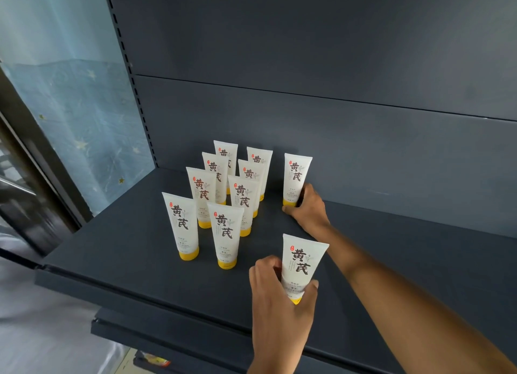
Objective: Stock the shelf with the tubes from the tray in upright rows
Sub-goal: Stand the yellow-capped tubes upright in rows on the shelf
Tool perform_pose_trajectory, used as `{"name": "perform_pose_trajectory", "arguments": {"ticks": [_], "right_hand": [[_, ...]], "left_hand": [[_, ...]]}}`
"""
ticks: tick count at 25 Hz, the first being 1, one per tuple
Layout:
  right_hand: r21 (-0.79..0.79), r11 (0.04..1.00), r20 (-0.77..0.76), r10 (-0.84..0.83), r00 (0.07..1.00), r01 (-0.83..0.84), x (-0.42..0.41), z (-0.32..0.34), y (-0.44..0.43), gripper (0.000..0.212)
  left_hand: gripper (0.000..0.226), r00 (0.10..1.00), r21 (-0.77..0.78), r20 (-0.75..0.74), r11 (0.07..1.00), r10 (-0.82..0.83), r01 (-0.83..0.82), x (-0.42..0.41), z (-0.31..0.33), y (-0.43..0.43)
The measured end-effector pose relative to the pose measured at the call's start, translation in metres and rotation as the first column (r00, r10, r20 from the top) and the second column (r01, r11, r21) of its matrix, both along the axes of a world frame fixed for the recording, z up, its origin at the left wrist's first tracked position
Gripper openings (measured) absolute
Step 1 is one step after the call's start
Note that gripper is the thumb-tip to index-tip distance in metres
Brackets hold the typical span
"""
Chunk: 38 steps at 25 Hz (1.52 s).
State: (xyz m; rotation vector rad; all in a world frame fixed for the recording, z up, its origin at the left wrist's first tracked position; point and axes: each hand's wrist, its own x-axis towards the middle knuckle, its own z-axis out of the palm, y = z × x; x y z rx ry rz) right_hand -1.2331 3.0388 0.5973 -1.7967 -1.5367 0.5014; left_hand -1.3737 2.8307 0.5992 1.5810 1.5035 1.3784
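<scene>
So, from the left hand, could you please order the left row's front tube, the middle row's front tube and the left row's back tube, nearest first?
From the left hand:
1. Middle row's front tube, just left of it.
2. Left row's front tube, further left.
3. Left row's back tube, far back.

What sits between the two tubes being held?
In the head view, only the right hand and its wrist over bare shelf lie between the front tube, held by the left hand, and the back tube.

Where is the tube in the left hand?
Head view, lower middle: the tube is upright near the shelf front, right of the two rows, before the far tube in the right hand.
</scene>
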Motion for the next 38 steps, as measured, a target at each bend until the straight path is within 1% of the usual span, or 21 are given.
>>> {"name": "perform_pose_trajectory", "arguments": {"ticks": [3, 5, 6, 7, 8, 10, 12, 13, 15, 16, 18, 20, 22, 24, 25, 28, 31, 35, 38], "right_hand": [[-0.024, 0.999, -0.056, -0.045, 0.997, 0.043, 0.003, 0.000, -0.011, 0.056], [-0.004, 0.995, -0.047, -0.100, 0.994, 0.100, 0.006, 0.001, -0.031, 0.046], [0.009, 0.995, -0.037, -0.096, 0.995, 0.096, 0.007, 0.003, -0.047, 0.038], [0.012, 0.999, -0.050, -0.052, 0.997, 0.053, 0.008, 0.004, -0.066, 0.030], [-0.001, 1.000, -0.082, 0.026, 0.996, -0.026, 0.009, 0.007, -0.087, 0.025], [-0.059, 0.973, -0.133, 0.214, 0.968, -0.223, 0.009, 0.013, -0.131, 0.022], [-0.125, 0.914, -0.076, 0.379, 0.922, -0.386, 0.009, 0.020, -0.168, 0.038], [-0.151, 0.889, -0.049, 0.430, 0.901, -0.432, 0.008, 0.023, -0.182, 0.046], [-0.158, 0.868, -0.071, 0.466, 0.882, -0.472, 0.001, 0.029, -0.200, 0.051], [-0.129, 0.873, -0.096, 0.461, 0.882, -0.470, -0.004, 0.033, -0.204, 0.048], [-0.055, 0.908, -0.142, 0.404, 0.904, -0.414, -0.013, 0.038, -0.203, 0.045], [-0.032, 0.940, -0.174, 0.328, 0.928, -0.339, -0.017, 0.042, -0.198, 0.048], [-0.030, 0.955, -0.178, 0.285, 0.942, -0.295, -0.014, 0.044, -0.190, 0.046], [-0.034, 0.965, -0.174, 0.250, 0.952, -0.260, -0.013, 0.043, -0.183, 0.041], [-0.035, 0.970, -0.169, 0.231, 0.958, -0.240, -0.014, 0.044, -0.179, 0.040], [-0.019, 0.981, -0.127, 0.188, 0.974, -0.192, -0.016, 0.040, -0.163, 0.037], [-0.032, 0.988, -0.108, 0.145, 0.983, -0.149, -0.022, 0.036, -0.146, 0.035], [-0.026, 0.993, -0.119, 0.111, 0.987, -0.115, -0.029, 0.033, -0.127, 0.028], [-0.012, 0.994, -0.103, 0.105, 0.989, -0.107, -0.029, 0.029, -0.117, 0.029]], "left_hand": [[0.060, 1.000, -0.013, 0.003, 1.000, -0.013, 0.013, -0.001, 0.005, 0.000], [0.059, 1.000, 0.030, -0.003, 0.999, -0.031, 0.031, -0.003, 0.007, -0.001], [0.057, 0.999, 0.058, 0.007, 0.997, -0.043, 0.042, -0.005, 0.007, -0.002], [0.055, 0.998, 0.077, 0.028, 0.996, -0.055, 0.053, -0.007, 0.007, -0.002], [0.052, 0.996, 0.076, 0.059, 0.995, -0.068, 0.064, -0.009, 0.007, -0.002], [0.046, 0.986, 0.036, 0.129, 0.994, -0.109, 0.106, -0.014, 0.008, 0.000], [0.037, 0.971, -0.025, 0.173, 0.985, -0.163, 0.170, -0.018, 0.010, 0.001], [0.033, 0.967, -0.045, 0.173, 0.979, -0.187, 0.197, -0.020, 0.011, 0.003], [0.028, 0.964, -0.063, 0.133, 0.969, -0.230, 0.240, -0.022, 0.018, 0.008], [0.028, 0.961, -0.076, 0.105, 0.962, -0.255, 0.263, -0.022, 0.021, 0.012], [0.029, 0.948, -0.124, 0.043, 0.940, -0.315, 0.318, -0.020, 0.029, 0.025], [0.029, 0.930, -0.147, -0.032, 0.922, -0.366, 0.358, -0.017, 0.039, 0.040], [0.033, 0.910, -0.148, -0.063, 0.906, -0.409, 0.397, -0.011, 0.047, 0.054], [0.035, 0.898, -0.136, -0.048, 0.894, -0.437, 0.427, -0.003, 0.052, 0.064], [0.035, 0.905, -0.132, -0.036, 0.899, -0.425, 0.417, 0.001, 0.052, 0.068], [0.035, 0.945, -0.135, 0.046, 0.936, -0.322, 0.326, 0.006, 0.043, 0.074], [0.035, 0.962, -0.166, 0.118, 0.950, -0.247, 0.265, 0.003, 0.025, 0.076], [0.046, 0.963, -0.160, 0.145, 0.955, -0.228, 0.251, 0.003, 0.015, 0.081], [0.054, 0.959, -0.169, 0.159, 0.950, -0.236, 0.262, 0.004, 0.014, 0.088]]}}
